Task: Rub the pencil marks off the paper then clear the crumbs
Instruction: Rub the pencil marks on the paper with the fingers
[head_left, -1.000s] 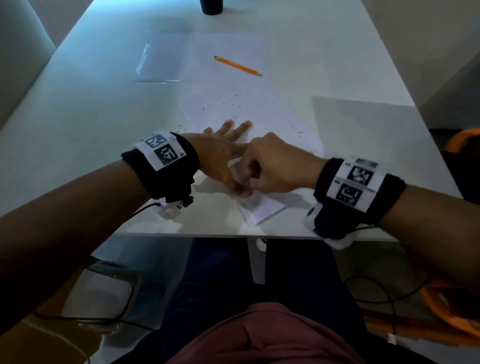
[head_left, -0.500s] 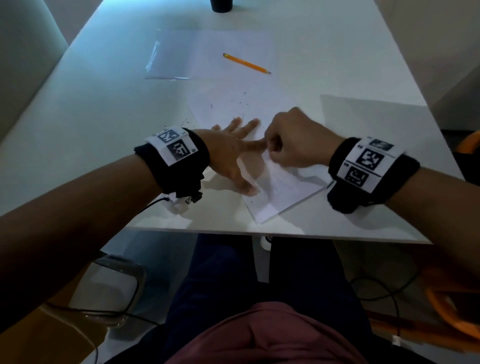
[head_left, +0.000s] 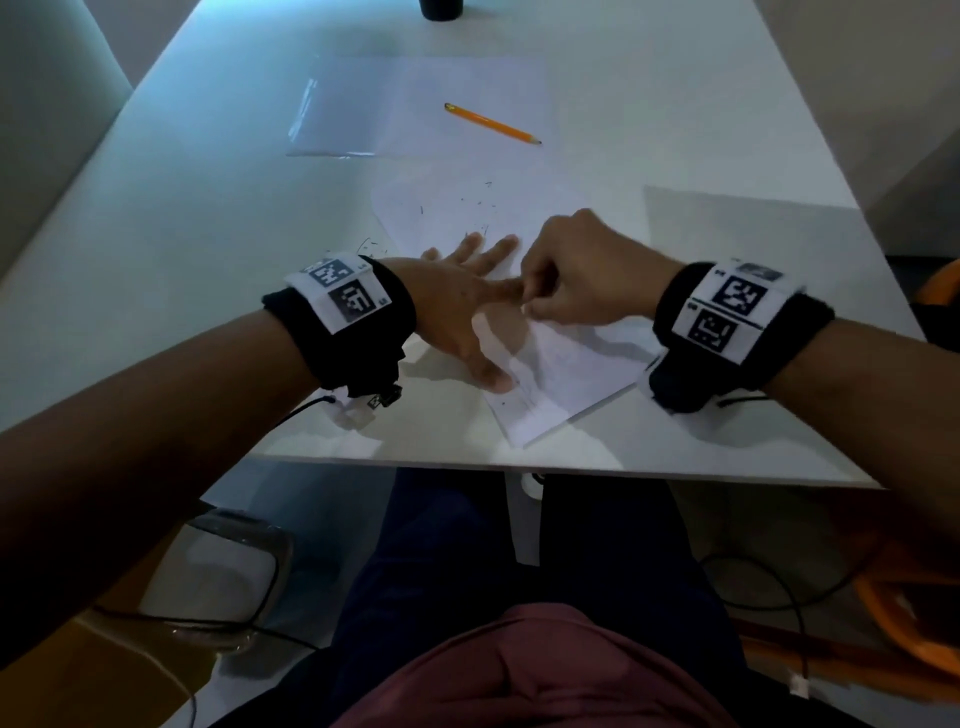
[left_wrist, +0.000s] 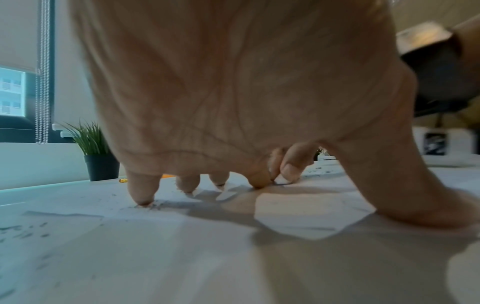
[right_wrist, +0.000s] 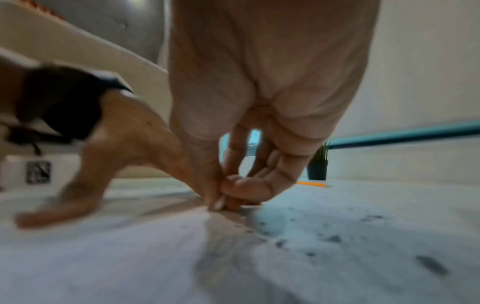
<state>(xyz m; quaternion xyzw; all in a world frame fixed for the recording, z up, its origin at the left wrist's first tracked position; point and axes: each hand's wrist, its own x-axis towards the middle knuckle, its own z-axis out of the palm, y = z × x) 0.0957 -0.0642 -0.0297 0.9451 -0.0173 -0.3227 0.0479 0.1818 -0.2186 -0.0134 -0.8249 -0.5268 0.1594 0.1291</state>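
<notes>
A white paper (head_left: 561, 364) lies at an angle near the table's front edge, with faint pencil marks at its near end. My left hand (head_left: 483, 270) lies flat on it with fingers spread, the fingertips (left_wrist: 141, 197) pressing down. My right hand (head_left: 535, 301) is curled beside the left index fingertip. Its thumb and fingers (right_wrist: 223, 197) pinch a small eraser against the sheet, which they almost wholly hide. Dark crumbs (head_left: 478, 202) dot the paper's far half, and more crumbs (right_wrist: 332, 238) lie right of my right hand.
An orange pencil (head_left: 493, 123) lies farther back on a clear plastic sleeve (head_left: 363, 104). A dark plant pot (head_left: 440, 8) stands at the table's far end. The table's front edge (head_left: 571, 465) runs just below the paper's near corner. An orange chair shows at the right.
My right hand slid away from me along the paper, from beside the left thumb to the left index fingertip. The left hand stayed pressed in place.
</notes>
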